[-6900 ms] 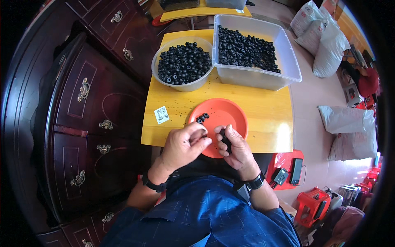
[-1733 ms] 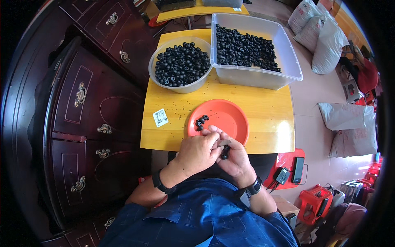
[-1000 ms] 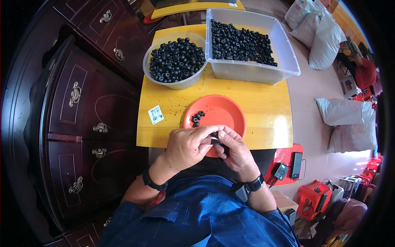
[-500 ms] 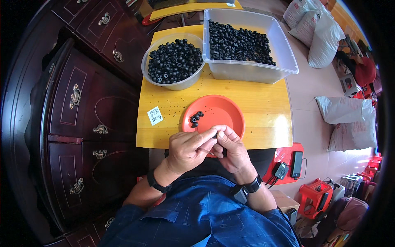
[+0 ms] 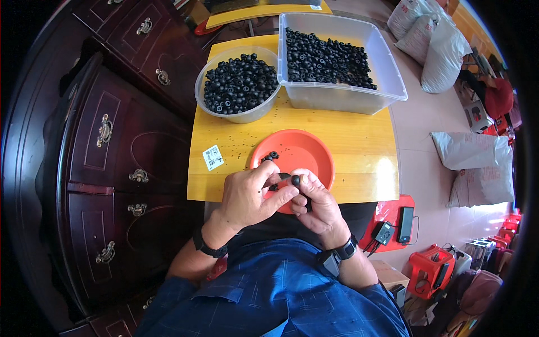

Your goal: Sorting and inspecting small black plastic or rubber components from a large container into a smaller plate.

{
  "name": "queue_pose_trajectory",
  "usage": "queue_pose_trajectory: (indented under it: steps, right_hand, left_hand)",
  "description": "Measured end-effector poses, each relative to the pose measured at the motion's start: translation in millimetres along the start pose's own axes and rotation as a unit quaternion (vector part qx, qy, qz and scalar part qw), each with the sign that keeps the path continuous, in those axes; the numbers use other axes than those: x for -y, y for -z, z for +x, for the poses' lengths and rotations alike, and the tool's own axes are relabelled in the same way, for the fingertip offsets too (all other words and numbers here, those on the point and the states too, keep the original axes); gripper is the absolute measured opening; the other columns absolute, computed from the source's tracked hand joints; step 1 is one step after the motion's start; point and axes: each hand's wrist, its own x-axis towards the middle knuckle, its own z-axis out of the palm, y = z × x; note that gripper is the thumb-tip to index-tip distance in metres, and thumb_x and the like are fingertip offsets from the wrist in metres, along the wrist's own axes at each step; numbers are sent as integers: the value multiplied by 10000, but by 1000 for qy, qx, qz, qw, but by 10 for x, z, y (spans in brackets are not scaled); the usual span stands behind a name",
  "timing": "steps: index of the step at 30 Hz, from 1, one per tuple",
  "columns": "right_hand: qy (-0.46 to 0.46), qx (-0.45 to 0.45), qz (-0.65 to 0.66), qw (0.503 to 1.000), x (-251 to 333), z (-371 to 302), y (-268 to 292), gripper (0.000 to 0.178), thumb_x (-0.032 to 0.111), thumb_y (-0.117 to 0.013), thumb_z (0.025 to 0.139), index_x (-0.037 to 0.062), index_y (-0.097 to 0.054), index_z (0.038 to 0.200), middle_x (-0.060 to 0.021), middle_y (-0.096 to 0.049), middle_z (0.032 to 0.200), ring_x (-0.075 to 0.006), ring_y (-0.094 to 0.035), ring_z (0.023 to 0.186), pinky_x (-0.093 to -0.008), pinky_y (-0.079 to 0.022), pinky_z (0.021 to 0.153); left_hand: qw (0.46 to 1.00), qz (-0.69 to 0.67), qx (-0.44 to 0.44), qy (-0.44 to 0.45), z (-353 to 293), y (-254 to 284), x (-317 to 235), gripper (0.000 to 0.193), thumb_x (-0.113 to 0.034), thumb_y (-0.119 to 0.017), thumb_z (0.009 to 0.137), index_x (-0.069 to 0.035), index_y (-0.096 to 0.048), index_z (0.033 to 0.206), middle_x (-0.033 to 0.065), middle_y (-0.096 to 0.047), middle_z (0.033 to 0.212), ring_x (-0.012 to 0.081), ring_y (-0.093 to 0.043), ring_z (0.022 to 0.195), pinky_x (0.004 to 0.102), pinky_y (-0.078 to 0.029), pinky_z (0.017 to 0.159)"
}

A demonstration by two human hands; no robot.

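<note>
Over the near part of an orange-red plate [image 5: 314,147], my right hand [image 5: 321,210] pinches a small round black plastic piece [image 5: 295,180] between thumb and fingertips. Something dark also shows in the curl of its lower fingers, too hidden to name. Close beside it on the left, my left hand [image 5: 242,196] has its thumb and forefinger apart. A dark, blurred shape lies by its fingertips, and I cannot tell whether they touch it. A few more black pieces [image 5: 273,155] rest on the plate's left side, partly covered by my left hand.
A round clear tub [image 5: 247,116] and a larger rectangular clear bin [image 5: 342,100], both holding many black pieces, stand at the back of the yellow table [image 5: 359,151]. A white label [image 5: 213,157] lies left of the plate. Dark wooden cabinets [image 5: 126,146] line the left; white sacks [image 5: 474,182] sit right.
My left hand has drawn back left and its thumb and forefinger have parted. The black piece in my right fingertips now shows plainly. My right hand has barely moved.
</note>
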Motion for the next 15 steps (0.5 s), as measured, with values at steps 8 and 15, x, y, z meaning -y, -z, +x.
queue_pose_trajectory:
  steps: [8, 15]
  right_hand:
    - [22, 7, -37, 999, -32, 23, -16, 167, 193, -602, 1024, 67, -639, 1127, 7, -628, 896, -39, -485, 625, -178, -430, 553]
    - [27, -5, -37, 999, -47, 6, 6, 161, 191, -607, 1019, 64, -642, 1112, 7, -628, 887, -31, -482, 633, -168, -419, 550]
  left_hand:
    - [997, 58, 35, -35, 20, -10, 49, 459, -503, -724, 873, -65, -592, 835, 102, -701, 711, 303, -709, 632, 395, -535, 555]
    - [996, 74, 26, -48, 23, -28, 17, 432, -490, -719, 883, -78, -596, 838, 80, -709, 711, 288, -712, 629, 395, -538, 554]
